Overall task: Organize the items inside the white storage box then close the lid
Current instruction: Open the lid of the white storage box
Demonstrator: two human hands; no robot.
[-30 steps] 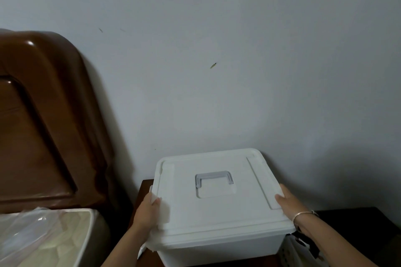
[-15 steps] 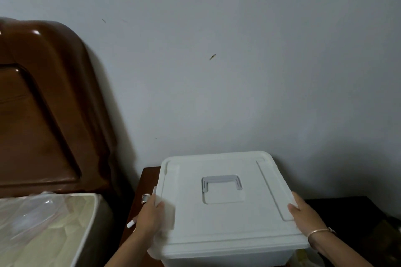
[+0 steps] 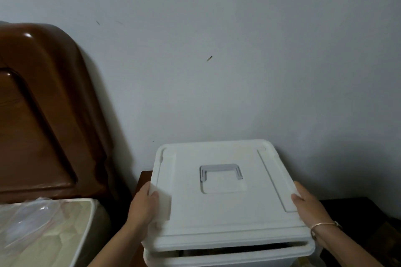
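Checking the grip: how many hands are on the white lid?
2. The left hand grips the lid at its left edge; the right hand holds the right edge. Neither is hidden.

Lid [image 3: 227,208]: a second ago its near edge sat flush on the white storage box [image 3: 227,261]. That edge is now raised off the box rim, and a dark slit [image 3: 238,249] shows between lid and rim along the front.

Left hand [image 3: 143,208]: grips the lid's left edge as it lifts, with the thumb now lying further over the side flap.

Right hand [image 3: 310,208]: grips the right edge, thumb on top, and has risen with the lid.
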